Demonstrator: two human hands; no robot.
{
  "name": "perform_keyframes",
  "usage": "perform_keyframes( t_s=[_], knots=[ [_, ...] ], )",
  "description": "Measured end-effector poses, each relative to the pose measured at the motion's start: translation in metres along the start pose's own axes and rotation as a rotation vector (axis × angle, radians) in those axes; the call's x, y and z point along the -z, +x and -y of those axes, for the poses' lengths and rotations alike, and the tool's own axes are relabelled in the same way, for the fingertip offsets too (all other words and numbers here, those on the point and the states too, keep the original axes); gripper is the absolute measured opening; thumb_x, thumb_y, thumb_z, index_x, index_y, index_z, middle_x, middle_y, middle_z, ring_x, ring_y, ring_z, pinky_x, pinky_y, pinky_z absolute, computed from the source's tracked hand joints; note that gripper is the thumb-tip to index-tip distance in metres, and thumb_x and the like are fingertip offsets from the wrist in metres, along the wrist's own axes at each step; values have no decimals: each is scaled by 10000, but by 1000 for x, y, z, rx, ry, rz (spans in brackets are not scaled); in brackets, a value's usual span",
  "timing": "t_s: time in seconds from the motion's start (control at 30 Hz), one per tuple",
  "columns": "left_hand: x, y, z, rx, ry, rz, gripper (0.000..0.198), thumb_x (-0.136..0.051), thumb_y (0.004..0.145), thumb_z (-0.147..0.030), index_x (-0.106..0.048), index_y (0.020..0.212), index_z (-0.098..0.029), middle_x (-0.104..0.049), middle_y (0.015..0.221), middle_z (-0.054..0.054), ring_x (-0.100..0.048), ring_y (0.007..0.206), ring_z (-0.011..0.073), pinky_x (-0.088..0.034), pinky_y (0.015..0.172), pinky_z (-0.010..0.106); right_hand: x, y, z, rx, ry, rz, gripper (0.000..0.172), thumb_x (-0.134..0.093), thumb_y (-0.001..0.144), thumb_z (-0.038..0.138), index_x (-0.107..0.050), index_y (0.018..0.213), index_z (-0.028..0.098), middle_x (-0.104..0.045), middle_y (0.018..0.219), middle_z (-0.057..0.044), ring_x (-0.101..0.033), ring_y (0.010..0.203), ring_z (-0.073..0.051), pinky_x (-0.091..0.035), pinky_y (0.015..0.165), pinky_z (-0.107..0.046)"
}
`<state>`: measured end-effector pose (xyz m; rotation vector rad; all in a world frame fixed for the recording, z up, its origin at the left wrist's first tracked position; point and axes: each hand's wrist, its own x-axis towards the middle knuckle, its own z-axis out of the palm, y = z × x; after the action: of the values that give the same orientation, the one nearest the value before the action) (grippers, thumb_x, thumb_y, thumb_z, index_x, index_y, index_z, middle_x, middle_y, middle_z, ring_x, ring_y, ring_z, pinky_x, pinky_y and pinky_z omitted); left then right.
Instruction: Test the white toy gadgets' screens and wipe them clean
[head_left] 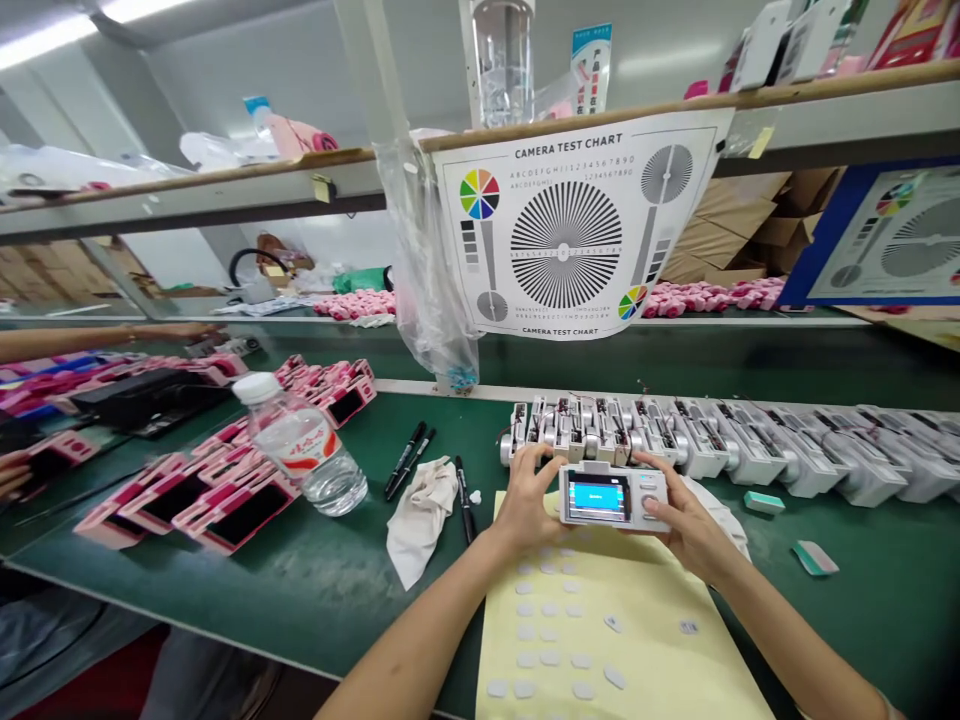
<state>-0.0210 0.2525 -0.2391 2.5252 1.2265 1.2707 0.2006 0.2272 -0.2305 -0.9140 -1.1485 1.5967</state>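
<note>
Both my hands hold a small white handheld device point(611, 497) up over the bench, its screen lit blue and facing me. My left hand point(525, 497) grips its left end, and my right hand point(690, 527) wraps its right end near the round buttons. Under my hands lies a pale yellow backing sheet point(592, 640) dotted with several round white stickers point(550, 608). Just beyond the device, a long row of similar white units point(675, 445) lies on its side, with exposed wires and metal parts at the nearer end.
A camera test chart point(577, 225) hangs from a wooden-edged shelf point(600, 125) above the green bench point(450, 590). A water bottle point(300, 445), black markers point(409, 460), a crumpled cloth point(421, 520) and rows of pink-framed units point(202, 495) stand left. A co-worker's arm point(75, 342) reaches in at far left.
</note>
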Motion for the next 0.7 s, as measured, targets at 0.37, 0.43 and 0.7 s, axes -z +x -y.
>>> perform_keyframes(
  t_s=[0.37, 0.43, 0.7],
  knots=[
    [3, 2, 0, -8, -15, 33, 552, -705, 561, -420, -520, 1011, -158, -431, 1120, 138, -419, 1070, 313, -375, 913, 495, 1, -1, 5, 45, 67, 154, 718, -576, 652, 172, -274, 1291, 301, -505, 1196, -68, -587, 988, -228, -541, 747, -366],
    [3, 2, 0, -6, -4, 34, 551, -706, 562, -425, -520, 1013, -169, -432, 1121, 132, -421, 1069, 312, -381, 906, 489, 0, -1, 5, 47, 56, 149, 726, -567, 645, 151, -271, 1293, 291, -511, 1188, -71, -594, 976, -227, -542, 740, -361],
    [3, 3, 0, -16, 12, 39, 554, -708, 564, -416, -506, 1018, -173, -425, 1123, 130, -419, 1068, 310, -380, 908, 486, -1, -1, 7, 29, 46, 126, 729, -531, 616, 110, -286, 1275, 301, -527, 1144, -53, -589, 966, -217, -546, 714, -350]
  ],
)
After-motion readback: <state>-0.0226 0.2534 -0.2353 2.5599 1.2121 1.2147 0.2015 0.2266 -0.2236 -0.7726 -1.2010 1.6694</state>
